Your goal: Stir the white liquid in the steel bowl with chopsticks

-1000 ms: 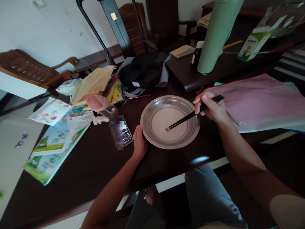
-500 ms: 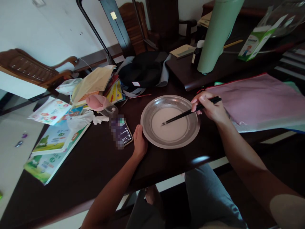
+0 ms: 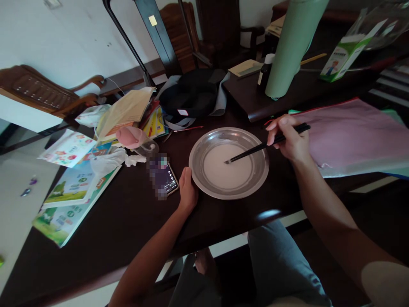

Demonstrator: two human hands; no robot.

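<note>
A round metal basin [image 3: 194, 179] with a wide rim stands on the dark table in front of me. Pale, milky liquid [image 3: 223, 177] covers its bottom. My left hand [image 3: 188, 189] is at the basin's left rim, thumb up along the side; its other fingers are hidden beneath or behind the edge. Black chopsticks [image 3: 252, 149] are gripped in my right hand [image 3: 289, 138], just past the basin's right rim. Their tips lie close together at the liquid, near the middle of the basin.
Left of the basin lies a phone [image 3: 169, 181], near a pink-topped clear bottle [image 3: 131, 136], crumpled tissue and booklets [image 3: 70, 200]. A black bag [image 3: 191, 94] sits behind. To the right are a pink pouch [image 3: 358, 132], a green tumbler [image 3: 294, 51] and a small carton [image 3: 341, 59].
My right hand has shifted right and slightly up with the chopsticks, drawing their tips rightward through the basin. My left hand and the basin stay in place.
</note>
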